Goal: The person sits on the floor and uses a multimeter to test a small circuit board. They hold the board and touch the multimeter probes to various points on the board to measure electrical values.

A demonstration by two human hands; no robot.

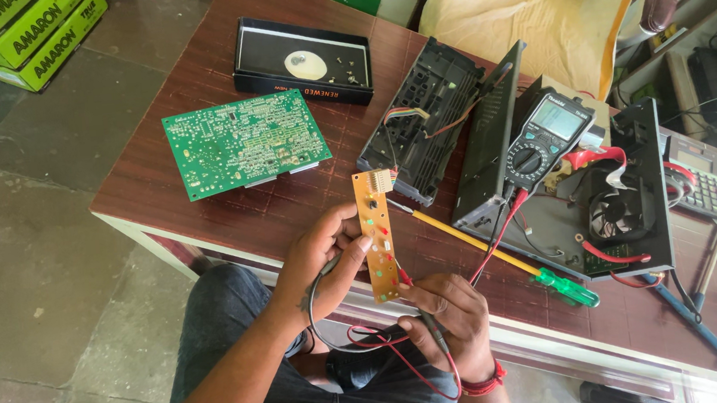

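Both hands closed: left grips orange board, right apparently pinches probe.

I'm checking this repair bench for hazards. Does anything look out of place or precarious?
The green-handled screwdriver lies with its handle out past the table edge, so it may fall. The left hand holds the narrow orange board; the right hand holds a probe. Nothing looks spilled.

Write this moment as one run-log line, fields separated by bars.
left hand: holds narrow orange circuit board | right hand: holds probes at board's lower end | multimeter: on table
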